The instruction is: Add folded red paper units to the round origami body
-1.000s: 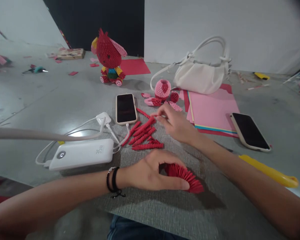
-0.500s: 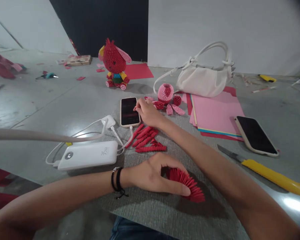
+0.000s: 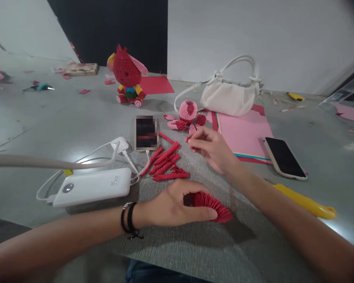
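My left hand (image 3: 172, 204) is closed around a red folded-paper piece (image 3: 214, 207), its pleats fanning out past my thumb just above the table. My right hand (image 3: 214, 149) is raised over the table, thumb and fingertips pinching a small red paper piece (image 3: 188, 139). Between the hands and the charging phone lie several red sticks of stacked folded paper (image 3: 166, 159). Beyond my right fingertips stand a pink and red paper ball (image 3: 188, 111) and smaller pink and red folded parts (image 3: 177, 125).
A red paper figure (image 3: 127, 76) sits at the back. Left are a white power bank (image 3: 96, 186) and a phone (image 3: 146, 133) on a cable. Right are coloured paper sheets (image 3: 244, 133), another phone (image 3: 284, 158), a yellow-handled knife (image 3: 306, 201) and a white handbag (image 3: 228, 98).
My right hand has moved right and toward me from beside the charging phone, with the small red piece in its fingertips. My left hand keeps its hold. The view has shifted slightly right.
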